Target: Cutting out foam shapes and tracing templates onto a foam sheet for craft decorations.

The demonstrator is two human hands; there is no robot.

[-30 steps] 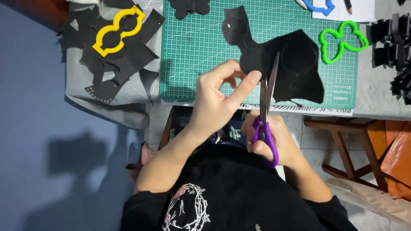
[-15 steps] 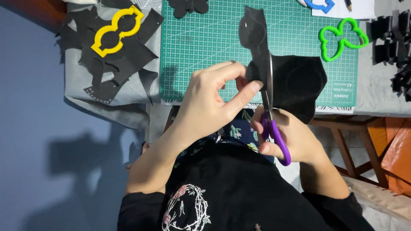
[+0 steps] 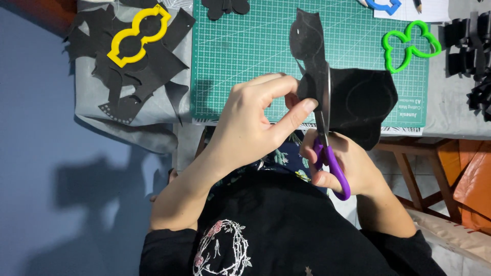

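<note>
My left hand (image 3: 253,120) pinches a piece of black paper (image 3: 358,105) at its left edge, thumb and forefinger closed on it. My right hand (image 3: 342,163) grips purple-handled scissors (image 3: 330,153) whose blades run up into the paper beside a narrow black strip (image 3: 308,43) rising from it. Both hands hover over the near edge of a green cutting mat (image 3: 255,46). The paper hides part of the mat's lower right.
A yellow template (image 3: 138,35) lies on black paper scraps (image 3: 133,76) at the left. A green template (image 3: 409,46) sits on the mat's right, a blue one (image 3: 383,5) at the top. Black cut shapes (image 3: 468,51) pile at the right. A wooden stool (image 3: 409,158) stands below.
The black paper has been turned, its narrow strip swinging from the left to upright. The scissors have moved up and right, further into the paper. Both hands shifted slightly right.
</note>
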